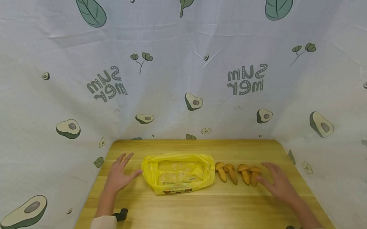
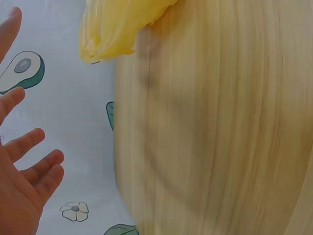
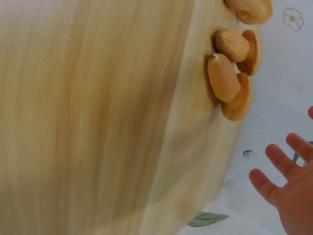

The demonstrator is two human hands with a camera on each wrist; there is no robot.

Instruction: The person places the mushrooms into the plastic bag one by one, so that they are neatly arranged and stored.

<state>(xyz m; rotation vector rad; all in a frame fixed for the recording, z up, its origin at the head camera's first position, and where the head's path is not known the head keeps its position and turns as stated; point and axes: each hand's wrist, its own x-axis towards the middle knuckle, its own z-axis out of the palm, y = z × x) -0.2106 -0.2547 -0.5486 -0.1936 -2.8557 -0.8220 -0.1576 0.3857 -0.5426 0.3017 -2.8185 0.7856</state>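
Observation:
A yellow plastic bag [image 1: 186,187] lies on the wooden table with its mouth spread wide, and part of it shows at the top of the left wrist view. To its right several orange-brown mushrooms [image 1: 245,177] lie in a row, caps toward the far side; some appear in the right wrist view [image 3: 224,81]. My left hand [image 1: 118,177] is held beside the bag's left end, fingers spread, thumb close to the rim; whether it touches cannot be told. My right hand [image 1: 278,182] is spread beside the rightmost mushroom, thumb near its stem, holding nothing.
The wooden table [image 1: 187,215] has rounded far corners. A white cloth [image 1: 176,74] printed with avocados and leaves hangs behind it and along both sides. A black wrist-camera mount [image 1: 121,215] sits at my left wrist.

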